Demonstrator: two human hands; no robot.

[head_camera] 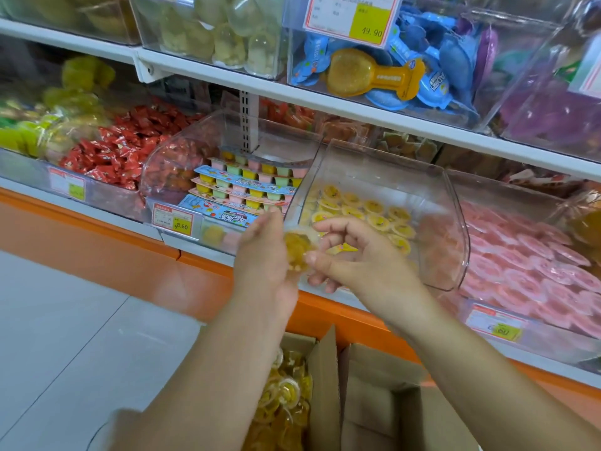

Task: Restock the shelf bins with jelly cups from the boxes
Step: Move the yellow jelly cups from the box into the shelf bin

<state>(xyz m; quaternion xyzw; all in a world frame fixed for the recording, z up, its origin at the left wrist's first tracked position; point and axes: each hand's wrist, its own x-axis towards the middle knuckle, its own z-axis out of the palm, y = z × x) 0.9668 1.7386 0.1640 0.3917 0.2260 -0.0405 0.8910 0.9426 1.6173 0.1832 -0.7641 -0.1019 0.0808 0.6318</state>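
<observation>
Fingers [326, 226] of both hands [263, 255] [367, 258] around jelly cup [297, 250]

Jelly cup [297, 252] blurred, box [325, 385] cut off below — label [172, 219] print illegible

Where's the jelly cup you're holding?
In the middle of the view, the jelly cup is held between the left hand and right hand, just in front of the open bin of yellow cups.
</observation>
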